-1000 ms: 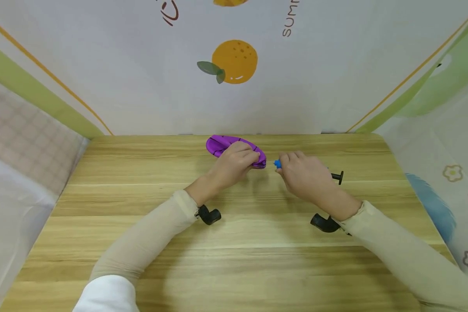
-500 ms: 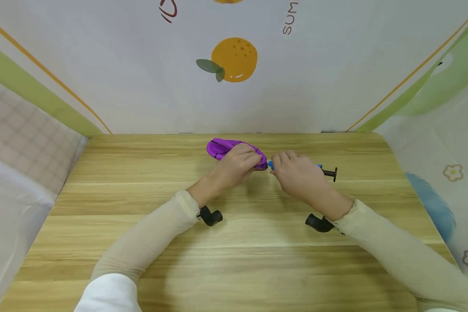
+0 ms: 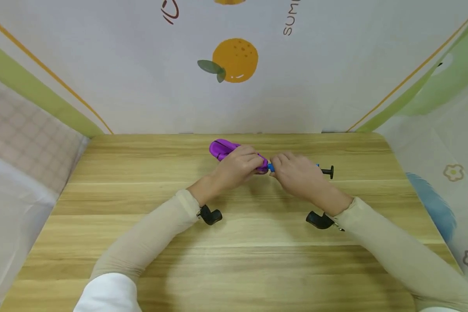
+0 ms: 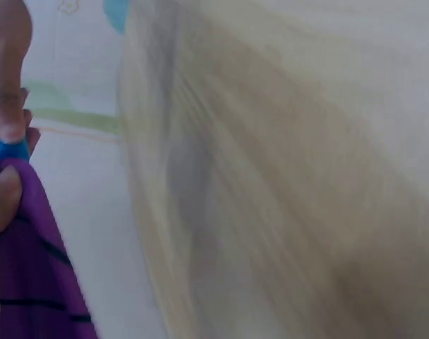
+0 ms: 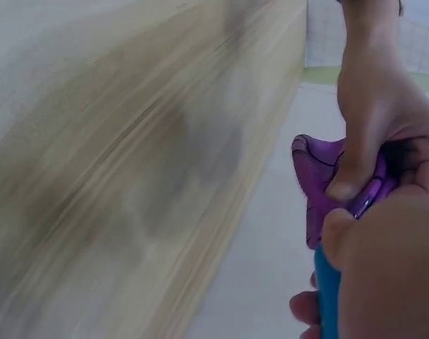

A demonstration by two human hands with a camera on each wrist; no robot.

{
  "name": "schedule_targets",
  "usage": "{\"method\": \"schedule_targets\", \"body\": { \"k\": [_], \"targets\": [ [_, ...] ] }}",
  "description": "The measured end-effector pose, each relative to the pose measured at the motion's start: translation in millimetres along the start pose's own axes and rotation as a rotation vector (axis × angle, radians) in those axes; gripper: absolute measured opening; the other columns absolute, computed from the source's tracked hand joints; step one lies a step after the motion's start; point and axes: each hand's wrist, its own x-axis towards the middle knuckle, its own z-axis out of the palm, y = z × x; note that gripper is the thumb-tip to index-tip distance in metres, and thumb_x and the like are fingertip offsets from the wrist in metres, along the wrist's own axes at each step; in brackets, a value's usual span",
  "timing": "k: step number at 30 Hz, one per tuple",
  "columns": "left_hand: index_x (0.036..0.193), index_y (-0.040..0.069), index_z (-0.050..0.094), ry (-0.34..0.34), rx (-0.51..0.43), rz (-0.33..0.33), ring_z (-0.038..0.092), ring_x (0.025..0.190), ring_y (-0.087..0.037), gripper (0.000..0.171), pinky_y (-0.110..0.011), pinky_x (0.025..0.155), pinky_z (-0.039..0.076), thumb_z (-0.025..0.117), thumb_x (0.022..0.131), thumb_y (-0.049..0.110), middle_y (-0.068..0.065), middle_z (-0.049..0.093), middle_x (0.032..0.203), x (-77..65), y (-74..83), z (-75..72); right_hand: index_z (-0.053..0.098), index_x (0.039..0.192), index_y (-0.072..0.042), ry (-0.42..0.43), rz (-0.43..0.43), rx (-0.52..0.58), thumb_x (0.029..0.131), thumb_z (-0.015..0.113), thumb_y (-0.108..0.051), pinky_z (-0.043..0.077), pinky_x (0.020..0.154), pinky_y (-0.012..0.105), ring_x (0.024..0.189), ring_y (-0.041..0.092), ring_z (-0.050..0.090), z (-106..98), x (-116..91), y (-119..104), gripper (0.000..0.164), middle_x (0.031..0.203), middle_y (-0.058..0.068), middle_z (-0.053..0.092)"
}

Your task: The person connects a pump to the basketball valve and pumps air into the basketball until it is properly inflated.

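Observation:
A limp purple ball (image 3: 222, 148) with black lines, folded flat and apparently deflated, is gripped by my left hand (image 3: 238, 167), the thumb pressing on it. My right hand (image 3: 298, 175) wraps round a blue hand pump (image 3: 271, 167), whose black plunger handle (image 3: 331, 172) sticks out to the right. The pump's left tip meets the ball's right end. In the right wrist view, the pump's blue barrel (image 5: 328, 289) runs up to the purple ball (image 5: 317, 169). The left wrist view has the pump's blue end (image 4: 8, 150) against the ball's edge (image 4: 34, 191). Whether the nozzle sits inside is hidden.
Both hands are over the far half of a wooden table (image 3: 234, 268). Behind its back edge hangs a white cloth (image 3: 148, 95) with a printed orange. Black curved mounts (image 3: 210, 216) are worn at the wrists, by beige sleeves (image 3: 148, 236).
My right hand has moved left with the pump, closing the gap to the ball. The ball has shifted slightly right and down in the left hand.

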Motion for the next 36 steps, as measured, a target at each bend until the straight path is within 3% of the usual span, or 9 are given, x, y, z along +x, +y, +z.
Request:
{"method": "schedule_targets", "body": {
  "k": [6,11,19,27,36],
  "targets": [
    [0.113,0.005,0.066,-0.178,0.054,-0.098,0.065,0.111,-0.025,0.035,-0.036,0.100,0.047,0.084,0.085,0.016,-0.006,0.073,0.112,-2.9,-3.8,-13.2,0.062,0.110,0.004,0.010,0.022,0.091,0.102,0.064,-0.027,0.057,0.065,0.034,0.086,0.027,0.065,5.0,-1.5,3.9,0.033,0.091,0.012,0.065],
    [0.122,0.005,0.064,-0.243,0.105,-0.119,0.063,0.117,-0.026,0.046,-0.038,0.104,0.045,0.085,0.083,0.016,-0.007,0.071,0.119,-5.7,-4.7,-19.2,0.061,0.121,0.006,-0.004,0.024,0.100,0.100,0.066,-0.028,0.059,0.079,0.039,0.098,0.031,0.067,4.3,-0.3,5.4,0.040,0.103,0.016,0.068],
    [0.125,0.006,0.062,-0.261,0.098,-0.158,0.062,0.121,-0.027,0.048,-0.040,0.108,0.043,0.085,0.085,0.021,-0.008,0.070,0.123,-8.4,-7.4,-25.2,0.056,0.134,0.007,0.036,0.040,0.111,0.092,0.072,-0.012,0.061,0.075,0.040,0.099,0.034,0.069,1.4,-3.3,7.6,0.048,0.109,0.019,0.071],
    [0.127,0.007,0.062,-0.349,0.076,-0.285,0.059,0.124,-0.028,0.046,-0.044,0.111,0.039,0.080,0.090,0.028,-0.008,0.069,0.125,-19.3,-17.5,-45.0,0.054,0.137,0.004,-0.008,0.131,0.134,0.087,0.082,-0.023,0.060,0.077,0.048,0.097,0.036,0.071,-8.6,-16.2,25.7,0.062,0.113,0.021,0.072],
    [0.125,0.006,0.060,-0.331,0.107,-0.292,0.058,0.119,-0.029,0.049,-0.045,0.107,0.042,0.082,0.087,0.029,-0.010,0.068,0.123,-33.9,-31.4,-67.8,0.051,0.139,-0.001,0.098,0.049,0.190,0.090,0.080,-0.026,0.054,0.054,0.037,0.072,0.025,0.068,-7.3,-27.6,37.9,0.062,0.095,0.015,0.071]
  ]
}}
